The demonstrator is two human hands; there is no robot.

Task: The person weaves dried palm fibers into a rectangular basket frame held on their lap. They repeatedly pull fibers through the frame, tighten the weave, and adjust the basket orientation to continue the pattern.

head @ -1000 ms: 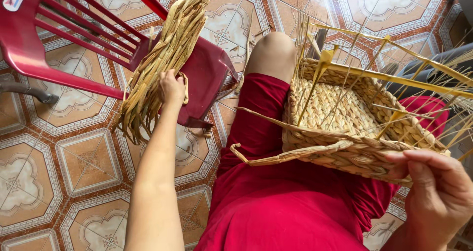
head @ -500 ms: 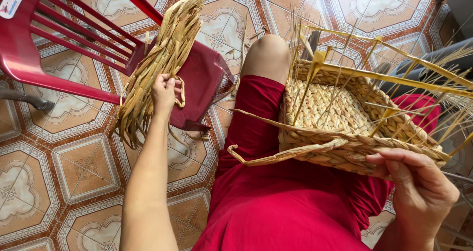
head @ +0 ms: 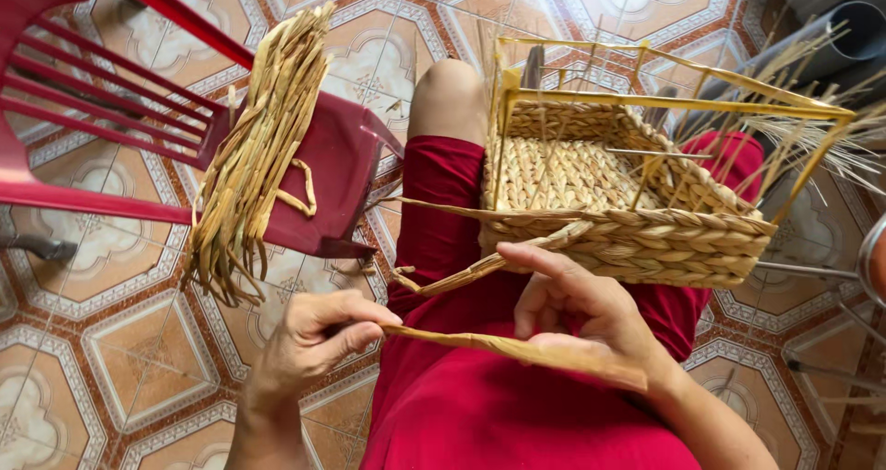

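A half-woven straw basket (head: 628, 239) on a yellow wire frame (head: 683, 101) rests on my lap, over red trousers (head: 480, 415). My left hand (head: 314, 341) pinches one end of a flat dried straw strand (head: 480, 344). That strand runs right, under my right hand (head: 581, 309), whose fingers curl over it just below the basket's front wall. A loose woven strand (head: 452, 276) trails from the basket toward my left knee. A bundle of dried straw strands (head: 254, 156) lies across a red plastic chair (head: 341, 156) at the left.
The floor (head: 120, 359) is patterned orange and white tile. Thin straw ends (head: 812, 138) stick out past the basket at the right. Grey metal legs (head: 803, 272) and a dark grey object (head: 831, 27) stand at the right edge.
My left hand has left the bundle on the chair and come back to my lap with one strand. My right hand let go of the basket's edge and now lies on that strand.
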